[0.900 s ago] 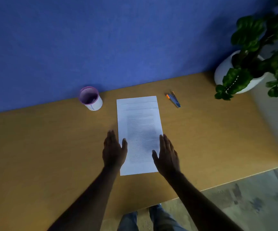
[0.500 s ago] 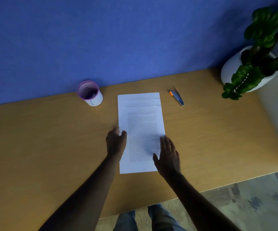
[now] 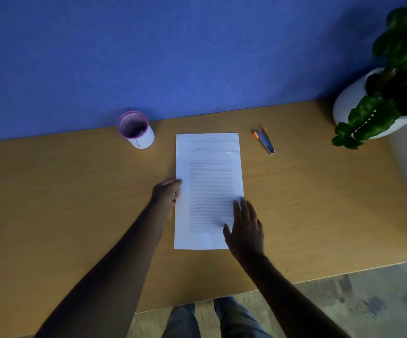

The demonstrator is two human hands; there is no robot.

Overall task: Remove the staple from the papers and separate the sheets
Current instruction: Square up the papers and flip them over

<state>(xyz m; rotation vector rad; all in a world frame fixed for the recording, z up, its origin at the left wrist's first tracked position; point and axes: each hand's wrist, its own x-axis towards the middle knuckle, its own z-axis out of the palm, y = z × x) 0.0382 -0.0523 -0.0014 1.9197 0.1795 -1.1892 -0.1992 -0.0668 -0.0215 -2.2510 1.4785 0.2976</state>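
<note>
Papers: flat on desk, centre, staple not discernible. Left hand: has shifted from flat beside the sheets to curled against their left edge, holding nothing yet; likely starting a lift. Right hand: spread flat, still pinning the lower right edge. Staple remover: untouched, well apart.

Head camera looks steeply down over desk, close; dim, probably standing.

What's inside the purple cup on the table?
The purple cup stands upright and open. Something small and dark lies at its bottom, too dim to name. Its wall hides the rest.
</note>
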